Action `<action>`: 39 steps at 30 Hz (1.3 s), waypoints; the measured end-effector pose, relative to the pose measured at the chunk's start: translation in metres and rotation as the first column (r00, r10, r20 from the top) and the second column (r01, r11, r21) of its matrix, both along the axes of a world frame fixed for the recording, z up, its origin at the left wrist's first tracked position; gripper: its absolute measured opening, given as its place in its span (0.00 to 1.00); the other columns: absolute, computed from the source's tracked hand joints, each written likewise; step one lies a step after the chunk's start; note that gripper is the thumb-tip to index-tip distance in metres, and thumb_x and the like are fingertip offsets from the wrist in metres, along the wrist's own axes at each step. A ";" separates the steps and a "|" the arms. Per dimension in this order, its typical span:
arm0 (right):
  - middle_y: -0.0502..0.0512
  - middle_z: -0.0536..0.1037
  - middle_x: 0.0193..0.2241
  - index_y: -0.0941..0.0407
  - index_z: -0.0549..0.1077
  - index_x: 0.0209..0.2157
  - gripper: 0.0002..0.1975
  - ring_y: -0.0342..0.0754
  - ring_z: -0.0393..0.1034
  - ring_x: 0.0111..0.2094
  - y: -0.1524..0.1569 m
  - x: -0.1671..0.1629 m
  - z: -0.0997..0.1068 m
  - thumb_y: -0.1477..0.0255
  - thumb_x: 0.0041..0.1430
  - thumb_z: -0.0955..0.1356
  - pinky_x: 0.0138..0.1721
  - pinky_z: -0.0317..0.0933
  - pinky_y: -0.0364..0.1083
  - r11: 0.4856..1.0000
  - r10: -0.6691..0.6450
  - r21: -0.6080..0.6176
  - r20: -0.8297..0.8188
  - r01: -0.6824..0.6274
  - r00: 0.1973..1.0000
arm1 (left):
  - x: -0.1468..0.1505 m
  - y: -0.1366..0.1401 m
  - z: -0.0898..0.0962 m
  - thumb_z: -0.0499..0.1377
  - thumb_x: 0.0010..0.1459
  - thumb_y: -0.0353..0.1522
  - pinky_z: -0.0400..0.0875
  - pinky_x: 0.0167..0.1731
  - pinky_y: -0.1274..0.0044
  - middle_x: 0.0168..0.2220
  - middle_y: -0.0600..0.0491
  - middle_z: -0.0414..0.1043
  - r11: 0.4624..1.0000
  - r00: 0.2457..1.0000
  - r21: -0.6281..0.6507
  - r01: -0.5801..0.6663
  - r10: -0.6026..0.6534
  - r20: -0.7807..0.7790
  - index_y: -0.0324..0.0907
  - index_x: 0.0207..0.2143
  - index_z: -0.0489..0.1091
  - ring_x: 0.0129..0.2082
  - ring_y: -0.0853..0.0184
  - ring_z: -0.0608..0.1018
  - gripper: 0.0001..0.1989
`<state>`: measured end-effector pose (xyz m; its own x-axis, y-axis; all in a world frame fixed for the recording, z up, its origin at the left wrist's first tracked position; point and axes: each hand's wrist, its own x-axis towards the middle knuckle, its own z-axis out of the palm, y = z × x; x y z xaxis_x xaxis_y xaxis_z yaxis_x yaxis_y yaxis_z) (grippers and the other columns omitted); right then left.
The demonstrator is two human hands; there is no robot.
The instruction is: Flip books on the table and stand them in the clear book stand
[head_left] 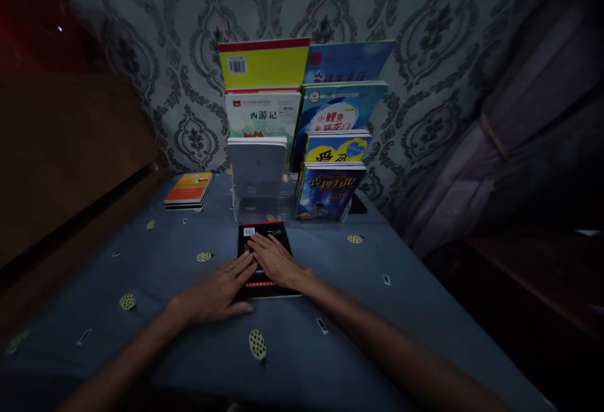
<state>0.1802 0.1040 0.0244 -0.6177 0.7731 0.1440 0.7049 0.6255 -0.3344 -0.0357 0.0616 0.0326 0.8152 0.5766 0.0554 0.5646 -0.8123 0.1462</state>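
Observation:
A black book (278, 231) with a red stripe and a white barcode lies flat on the blue patterned cloth, in front of a clear book stand (264, 206). My right hand (274, 260) rests flat on its cover with the fingers stretched out. My left hand (221, 289) reaches over the book's left edge, its fingertips on the cover beside the right hand and its thumb held apart. Neither hand grips anything. The hands hide the middle of the cover.
Books stand in tiers, among them a grey-backed book (257, 160) and a dark blue book (329, 192). An orange book (189, 188) tops a small pile at the left. A brown wooden cabinet (70, 148) borders the left side; a tied curtain (467, 148) hangs right.

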 end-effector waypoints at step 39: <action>0.63 0.69 0.61 0.61 0.53 0.66 0.26 0.49 0.59 0.64 0.056 0.081 -0.023 0.73 0.69 0.54 0.65 0.51 0.56 0.974 -0.209 -0.161 -0.349 0.161 0.913 | 0.085 0.113 -0.009 0.48 0.66 0.30 0.60 0.60 0.65 0.63 0.43 0.64 0.973 0.981 0.126 -0.191 0.186 0.047 0.37 0.61 0.64 0.60 0.58 0.69 0.22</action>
<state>0.2612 0.1599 0.0010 -0.3862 0.8948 0.2240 0.6193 0.4315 -0.6559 0.0489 0.1743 0.0233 0.6886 0.7059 0.1660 0.7060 -0.7049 0.0687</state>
